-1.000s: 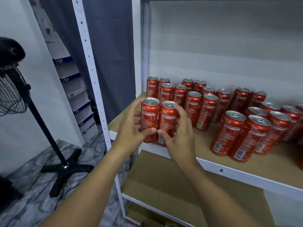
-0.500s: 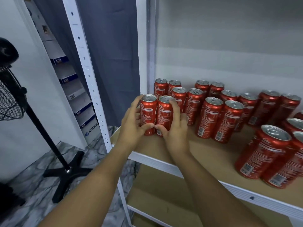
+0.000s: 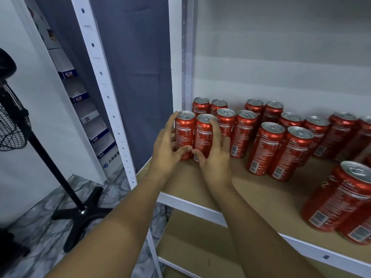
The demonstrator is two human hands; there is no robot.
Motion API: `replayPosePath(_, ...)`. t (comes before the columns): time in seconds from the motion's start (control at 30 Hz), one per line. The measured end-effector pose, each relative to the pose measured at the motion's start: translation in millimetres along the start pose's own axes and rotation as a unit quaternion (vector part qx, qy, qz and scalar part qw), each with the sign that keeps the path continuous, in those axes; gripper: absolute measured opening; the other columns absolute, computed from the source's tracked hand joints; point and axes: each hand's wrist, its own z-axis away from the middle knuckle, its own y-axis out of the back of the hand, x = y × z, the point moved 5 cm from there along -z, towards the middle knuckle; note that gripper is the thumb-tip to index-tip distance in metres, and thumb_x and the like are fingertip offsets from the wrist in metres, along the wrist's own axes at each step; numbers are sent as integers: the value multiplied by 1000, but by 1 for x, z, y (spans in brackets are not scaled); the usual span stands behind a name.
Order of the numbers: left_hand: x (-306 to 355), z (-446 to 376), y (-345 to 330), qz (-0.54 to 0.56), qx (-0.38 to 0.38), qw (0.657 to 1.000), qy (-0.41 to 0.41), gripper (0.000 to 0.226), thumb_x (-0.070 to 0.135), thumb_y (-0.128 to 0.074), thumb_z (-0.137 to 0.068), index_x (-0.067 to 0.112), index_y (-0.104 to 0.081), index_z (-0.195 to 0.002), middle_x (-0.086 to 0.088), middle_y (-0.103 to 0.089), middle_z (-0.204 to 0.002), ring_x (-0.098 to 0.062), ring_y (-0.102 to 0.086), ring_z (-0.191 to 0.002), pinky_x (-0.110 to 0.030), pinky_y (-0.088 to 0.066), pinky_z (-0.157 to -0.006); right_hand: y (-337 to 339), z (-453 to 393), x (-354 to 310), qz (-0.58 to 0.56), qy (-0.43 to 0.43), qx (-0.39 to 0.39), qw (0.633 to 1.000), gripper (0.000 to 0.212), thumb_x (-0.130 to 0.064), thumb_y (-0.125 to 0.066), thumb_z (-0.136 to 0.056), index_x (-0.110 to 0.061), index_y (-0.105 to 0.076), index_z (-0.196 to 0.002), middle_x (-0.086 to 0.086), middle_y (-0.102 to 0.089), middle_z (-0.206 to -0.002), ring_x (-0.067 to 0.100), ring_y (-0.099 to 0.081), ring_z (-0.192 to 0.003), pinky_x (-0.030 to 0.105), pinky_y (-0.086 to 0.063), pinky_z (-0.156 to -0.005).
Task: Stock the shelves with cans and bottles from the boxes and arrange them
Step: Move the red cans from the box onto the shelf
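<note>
Your left hand wraps around the left can, and your right hand curls around the right can touching it. Both cans stand upright at the far left of the wooden shelf, just in front of the back rows of red cans. More cans stand farther right. A black fan stand sits on the floor at left.

This looks like a shop stockroom: a white metal rack with board shelves carries rows of identical red cans, stacked white cartons stand far left, and a pedestal fan sits on marbled floor.
</note>
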Motion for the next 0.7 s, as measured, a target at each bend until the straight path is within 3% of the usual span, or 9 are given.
replayPosePath(0.13,0,12,0,4,-1,1000,9,99,23,-79,-91,47,-12,-160,13,-47,-147,14,-50,-126,-14,-46,-101,4,8,2,-47,-25,-37,998,112,-11,-83,-80,-44,-9,-157,8,-38,-141,18,-38,-137,31,-33,-109)
replayPosePath(0.23,-4,33,5,-5,34,998,46,93,35,-75,-92,45,-13,-161,7,-49,-151,-7,-48,-139,-33,-42,-113,13,23,3,-69,-46,-61,995,112,-8,-81,-81,-46,-7,-157,6,-37,-149,20,-38,-142,37,-35,-115)
replayPosePath(0.3,0,52,8,1,62,996,68,79,33,-74,-93,39,-28,-158,1,-58,-141,-9,-57,-129,-32,-48,-108,23,38,3,-84,-61,-68,992,108,-7,-81,-81,-48,-14,-155,4,-40,-146,20,-44,-138,43,-44,-112)
replayPosePath(0.37,12,78,7,15,80,994,69,60,25,-73,-95,31,-46,-147,6,-65,-121,-2,-64,-110,-22,-53,-96,37,57,1,-82,-65,-68,992,98,-9,-80,-82,-45,-23,-153,1,-46,-136,18,-52,-125,44,-51,-102)
replayPosePath(0.47,28,126,1,11,113,993,46,36,17,-72,-96,23,-59,-129,4,-67,-100,-6,-65,-89,-18,-53,-80,65,97,-3,-75,-47,-42,995,77,-11,-78,-83,-29,-40,-148,0,-56,-113,14,-58,-97,39,-55,-86)
replayPosePath(0.57,23,183,-15,19,113,993,29,25,16,-70,-98,18,-62,-122,-2,-65,-93,-17,-64,-83,-25,-53,-75,91,151,3,-100,-12,-29,995,57,-9,-76,-85,-17,-53,-137,1,-59,-103,13,-57,-87,31,-53,-79)
replayPosePath(0.7,-37,266,-57,6,48,992,120,19,16,-67,-99,17,-62,-118,-2,-66,-94,-14,-64,-84,-25,-55,-76,87,236,60,-78,-72,-111,988,56,-11,-76,-85,-23,-54,-134,-4,-59,-98,9,-56,-84,21,-50,-80)
